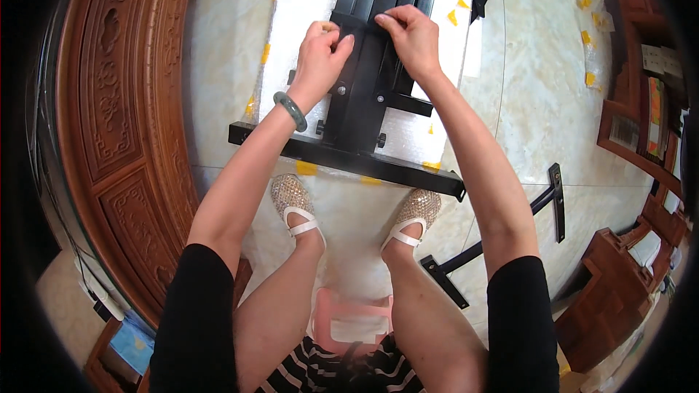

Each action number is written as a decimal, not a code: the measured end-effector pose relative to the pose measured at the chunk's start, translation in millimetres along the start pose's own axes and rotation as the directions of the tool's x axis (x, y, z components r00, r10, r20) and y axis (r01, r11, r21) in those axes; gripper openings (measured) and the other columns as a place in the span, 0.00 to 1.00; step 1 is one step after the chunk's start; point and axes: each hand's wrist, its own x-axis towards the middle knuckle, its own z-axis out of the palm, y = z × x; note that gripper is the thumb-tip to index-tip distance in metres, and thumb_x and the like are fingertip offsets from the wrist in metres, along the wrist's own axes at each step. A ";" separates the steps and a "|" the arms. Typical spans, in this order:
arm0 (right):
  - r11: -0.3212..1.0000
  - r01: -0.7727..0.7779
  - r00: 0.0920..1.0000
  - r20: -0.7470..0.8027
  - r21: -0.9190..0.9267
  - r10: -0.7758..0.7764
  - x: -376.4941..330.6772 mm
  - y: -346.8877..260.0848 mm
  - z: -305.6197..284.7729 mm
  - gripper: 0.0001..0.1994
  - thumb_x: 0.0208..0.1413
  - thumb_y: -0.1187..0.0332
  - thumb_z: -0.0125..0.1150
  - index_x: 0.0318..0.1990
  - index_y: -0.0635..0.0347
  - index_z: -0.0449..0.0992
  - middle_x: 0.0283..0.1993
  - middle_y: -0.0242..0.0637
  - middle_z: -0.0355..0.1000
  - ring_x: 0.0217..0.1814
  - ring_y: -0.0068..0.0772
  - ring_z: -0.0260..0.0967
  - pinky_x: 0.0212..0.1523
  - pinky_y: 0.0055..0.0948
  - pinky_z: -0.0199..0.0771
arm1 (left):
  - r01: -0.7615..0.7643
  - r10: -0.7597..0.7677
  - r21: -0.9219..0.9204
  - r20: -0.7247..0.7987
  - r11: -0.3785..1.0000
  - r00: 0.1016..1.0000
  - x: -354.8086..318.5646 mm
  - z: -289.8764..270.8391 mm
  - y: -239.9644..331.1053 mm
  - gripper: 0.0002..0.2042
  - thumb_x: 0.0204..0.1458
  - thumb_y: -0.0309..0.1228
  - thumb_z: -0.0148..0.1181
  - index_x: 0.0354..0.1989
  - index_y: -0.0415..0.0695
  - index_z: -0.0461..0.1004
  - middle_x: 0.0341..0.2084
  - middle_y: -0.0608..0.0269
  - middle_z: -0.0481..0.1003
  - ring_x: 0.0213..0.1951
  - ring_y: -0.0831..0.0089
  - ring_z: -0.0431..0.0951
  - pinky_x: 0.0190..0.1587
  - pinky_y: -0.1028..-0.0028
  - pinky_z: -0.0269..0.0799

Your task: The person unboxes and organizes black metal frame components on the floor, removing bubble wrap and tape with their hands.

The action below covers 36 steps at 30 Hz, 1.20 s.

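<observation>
Left hand (320,54) and right hand (412,35), fingers curled, pinch a small part against the black frame (364,94). The frame lies on foam sheet (306,0), ahead of both shoes (295,204).

Black metal frame (364,94) lies flat on white foam, seemingly part-assembled.

I see the metal frame (364,94) lying on a foam sheet (306,0) on the floor (539,102). My feet are just behind it. A loose bar (502,236) lies to the right.
</observation>
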 end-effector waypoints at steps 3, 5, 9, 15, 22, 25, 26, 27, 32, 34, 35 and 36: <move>0.999 0.010 1.000 -0.023 0.036 -0.010 -10.8 1.3 0.0 0.09 0.50 0.68 0.67 0.34 0.64 0.79 0.28 0.36 0.76 0.29 0.23 0.71 0.34 0.22 0.71 | 0.088 -0.054 -0.360 0.102 0.929 0.993 13.8 -0.9 -1.7 0.12 0.56 0.31 0.54 0.27 0.32 0.72 0.41 0.57 0.71 0.30 0.74 0.71 0.34 0.76 0.67; 0.982 -0.030 0.997 -0.067 0.185 0.043 -13.6 3.1 -0.2 0.07 0.48 0.69 0.66 0.31 0.65 0.79 0.29 0.39 0.74 0.28 0.32 0.72 0.32 0.27 0.70 | 0.250 -0.164 -0.587 0.196 0.770 0.967 17.5 5.7 3.6 0.13 0.59 0.33 0.51 0.29 0.35 0.74 0.35 0.64 0.73 0.29 0.83 0.67 0.34 0.80 0.65; 0.973 -0.076 0.996 -0.030 0.220 0.084 -13.2 1.2 4.8 0.06 0.49 0.71 0.66 0.32 0.65 0.79 0.29 0.38 0.73 0.29 0.31 0.72 0.33 0.25 0.69 | 0.352 -0.217 -0.551 0.296 0.757 0.930 18.3 8.2 -10.9 0.12 0.62 0.36 0.47 0.36 0.44 0.76 0.25 0.78 0.69 0.25 0.89 0.60 0.30 0.86 0.57; 0.972 -0.195 0.981 0.047 0.131 0.190 13.5 2.4 13.7 0.09 0.55 0.66 0.59 0.35 0.64 0.76 0.29 0.37 0.76 0.31 0.31 0.72 0.36 0.29 0.70 | 0.054 -0.006 -0.376 0.129 0.925 0.992 12.4 8.5 -11.6 0.12 0.61 0.36 0.48 0.32 0.44 0.76 0.38 0.73 0.73 0.30 0.87 0.64 0.33 0.84 0.60; 0.655 -0.439 0.890 0.396 0.615 0.225 28.2 -1.3 5.1 0.07 0.62 0.68 0.50 0.36 0.60 0.70 0.36 0.34 0.76 0.35 0.19 0.63 0.41 0.22 0.64 | 0.499 -0.277 -0.808 0.425 0.313 0.862 16.8 3.6 18.7 0.17 0.63 0.41 0.43 0.33 0.42 0.73 0.37 0.70 0.74 0.24 0.83 0.67 0.31 0.83 0.65; 0.704 -0.405 0.876 0.469 0.583 0.115 33.9 -4.1 -1.4 0.07 0.63 0.67 0.48 0.34 0.60 0.69 0.31 0.30 0.72 0.33 0.19 0.62 0.40 0.21 0.62 | 0.452 -0.195 -0.803 0.408 0.389 0.892 22.9 -2.6 15.5 0.15 0.65 0.40 0.41 0.36 0.42 0.69 0.35 0.66 0.73 0.20 0.83 0.62 0.25 0.82 0.61; 0.780 -0.365 0.868 0.489 0.508 0.088 37.6 -4.6 -3.6 0.09 0.63 0.66 0.48 0.33 0.59 0.69 0.28 0.27 0.67 0.33 0.19 0.61 0.41 0.21 0.61 | 0.463 -0.222 -0.747 0.408 0.477 0.886 26.3 -2.5 17.2 0.16 0.64 0.40 0.41 0.30 0.43 0.69 0.26 0.69 0.70 0.19 0.84 0.60 0.23 0.81 0.58; 0.875 -0.291 0.857 0.512 0.386 0.059 42.0 -4.9 -8.2 0.09 0.63 0.65 0.47 0.34 0.61 0.69 0.26 0.27 0.66 0.31 0.20 0.60 0.39 0.21 0.62 | 0.468 -0.226 -0.748 0.410 0.471 0.883 29.7 -2.1 19.2 0.16 0.64 0.40 0.41 0.30 0.43 0.69 0.26 0.69 0.70 0.19 0.84 0.60 0.23 0.81 0.58; 0.942 0.319 0.732 0.660 -0.110 -0.171 64.9 -8.0 -8.3 0.08 0.62 0.63 0.48 0.40 0.58 0.69 0.28 0.38 0.71 0.32 0.36 0.70 0.35 0.32 0.69 | 0.121 -0.033 -0.298 0.284 0.947 0.958 37.0 -2.6 5.2 0.19 0.63 0.41 0.43 0.23 0.41 0.66 0.17 0.70 0.62 0.21 0.79 0.61 0.27 0.75 0.60; 0.767 0.556 0.660 0.732 -0.321 -0.171 68.5 -5.9 -4.5 0.08 0.61 0.61 0.49 0.43 0.52 0.68 0.36 0.41 0.75 0.40 0.48 0.73 0.37 0.41 0.72 | 0.102 -0.047 -0.176 0.293 0.979 0.955 32.8 -3.6 2.0 0.20 0.63 0.41 0.43 0.23 0.40 0.66 0.16 0.67 0.62 0.21 0.75 0.62 0.28 0.72 0.61; 0.764 0.557 0.657 0.735 -0.325 -0.167 71.3 -2.0 -3.9 0.08 0.61 0.61 0.49 0.43 0.52 0.68 0.36 0.41 0.75 0.40 0.48 0.73 0.37 0.41 0.72 | 0.087 -0.059 -0.093 0.277 0.992 0.959 29.2 -3.4 1.6 0.19 0.62 0.41 0.43 0.24 0.40 0.66 0.15 0.63 0.63 0.21 0.71 0.63 0.29 0.71 0.62; 0.737 0.585 0.644 0.747 -0.338 -0.169 73.7 2.1 -4.4 0.08 0.61 0.61 0.49 0.42 0.51 0.68 0.34 0.42 0.75 0.39 0.47 0.73 0.37 0.40 0.72 | 0.074 -0.070 -0.008 0.261 0.997 0.963 26.2 -3.4 1.0 0.19 0.62 0.41 0.43 0.25 0.39 0.66 0.15 0.59 0.63 0.21 0.67 0.64 0.29 0.69 0.62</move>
